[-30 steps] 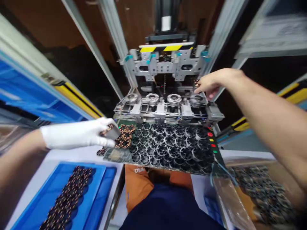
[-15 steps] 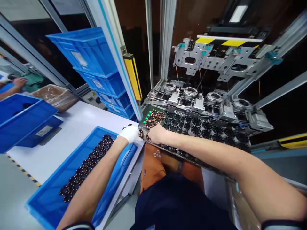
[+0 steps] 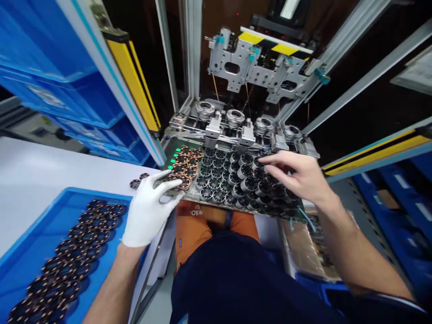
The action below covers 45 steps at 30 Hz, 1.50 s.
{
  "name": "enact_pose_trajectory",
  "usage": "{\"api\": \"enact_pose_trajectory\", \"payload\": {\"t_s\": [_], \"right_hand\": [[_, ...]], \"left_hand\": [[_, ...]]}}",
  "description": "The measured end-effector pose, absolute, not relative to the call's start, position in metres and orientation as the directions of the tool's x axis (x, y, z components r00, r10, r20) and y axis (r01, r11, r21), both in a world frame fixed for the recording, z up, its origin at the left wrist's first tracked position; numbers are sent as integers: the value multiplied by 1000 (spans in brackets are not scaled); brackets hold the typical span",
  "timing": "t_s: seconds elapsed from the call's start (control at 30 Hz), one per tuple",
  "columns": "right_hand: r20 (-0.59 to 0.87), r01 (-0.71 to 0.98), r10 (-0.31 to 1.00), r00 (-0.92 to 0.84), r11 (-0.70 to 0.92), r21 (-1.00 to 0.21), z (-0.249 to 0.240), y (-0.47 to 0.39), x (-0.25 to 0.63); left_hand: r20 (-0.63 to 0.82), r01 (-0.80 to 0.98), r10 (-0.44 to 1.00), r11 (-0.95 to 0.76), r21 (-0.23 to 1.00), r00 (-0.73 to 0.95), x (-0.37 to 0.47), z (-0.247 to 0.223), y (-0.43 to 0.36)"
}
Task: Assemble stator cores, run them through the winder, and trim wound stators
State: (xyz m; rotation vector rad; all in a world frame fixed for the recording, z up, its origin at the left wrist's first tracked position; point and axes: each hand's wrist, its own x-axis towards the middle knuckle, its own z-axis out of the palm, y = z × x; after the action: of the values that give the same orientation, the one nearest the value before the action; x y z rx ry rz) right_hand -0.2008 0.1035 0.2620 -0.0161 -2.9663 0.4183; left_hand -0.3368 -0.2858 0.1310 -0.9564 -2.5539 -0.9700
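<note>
My left hand (image 3: 148, 207), in a white glove, reaches to the left end of the metal work plate, its fingers apart at the edge of the copper-wound rings (image 3: 191, 163). I see no ring lifted in it. My bare right hand (image 3: 299, 177) hovers over the right part of the rows of black-and-silver ring parts (image 3: 216, 173). Its thumb and forefinger are apart, the tips close to one part; whether they touch it I cannot tell. Some of these parts stand higher, in stacks, towards the right.
At lower left a blue tray (image 3: 43, 225) holds many dark copper-wound rings. Two loose rings (image 3: 135, 183) lie on the white table (image 3: 67, 166). Behind the plate stands a fixture with metal clamps (image 3: 235, 118). Yellow light barriers (image 3: 131, 81) flank the frame; blue bins (image 3: 67, 85) stack at left.
My view has turned rightward. My right hand has left the copper-wound rings and moved right over the black-and-silver parts. My left hand's fingers have spread beside the copper-wound rings.
</note>
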Motion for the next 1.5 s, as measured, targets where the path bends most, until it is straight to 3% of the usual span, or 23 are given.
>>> {"api": "enact_pose_trajectory", "payload": {"t_s": [0.07, 0.17, 0.3, 0.47, 0.67, 0.83, 0.93, 1.0, 1.13, 1.27, 1.4, 1.5], "right_hand": [[250, 98, 176, -952, 951, -294, 253, 128, -164], [283, 60, 135, -950, 964, -258, 215, 147, -132], [262, 29, 98, -960, 967, -255, 167, 149, -123], [251, 21, 89, -964, 965, -262, 145, 147, -131], [239, -122, -54, -970, 952, -280, 157, 153, -133], [231, -257, -163, -959, 840, -477, 221, 170, -133], [282, -261, -113, -953, 783, -565, 255, 184, -167], [340, -260, -76, -938, 801, -539, 265, 193, -206], [426, -194, 47, -904, 841, -505, 253, 212, -297], [355, -70, 166, -920, 822, -565, 218, 228, -363], [299, -57, 147, -943, 812, -580, 199, 237, -383], [270, -56, 151, -951, 774, -631, 196, 239, -383]], "left_hand": [[521, 738, 524, 474, 480, -674, -323, 139, -259], [545, 848, 652, 366, 383, -527, -309, 143, -199], [439, 907, 799, 309, 287, -411, -301, 134, -121], [275, 910, 874, 346, 228, -401, -300, 127, -76], [338, 870, 813, 373, 324, -474, -297, 140, -85], [418, 657, 548, 367, 658, -724, -336, 168, -105], [439, 575, 398, 348, 740, -806, -388, 198, -104], [429, 580, 402, 427, 694, -809, -427, 220, -97], [389, 650, 520, 589, 480, -760, -496, 242, -71], [285, 593, 528, 621, 512, -800, -535, 226, -46], [191, 564, 551, 658, 499, -812, -542, 208, -38], [199, 573, 558, 649, 501, -806, -539, 203, -41]]}}
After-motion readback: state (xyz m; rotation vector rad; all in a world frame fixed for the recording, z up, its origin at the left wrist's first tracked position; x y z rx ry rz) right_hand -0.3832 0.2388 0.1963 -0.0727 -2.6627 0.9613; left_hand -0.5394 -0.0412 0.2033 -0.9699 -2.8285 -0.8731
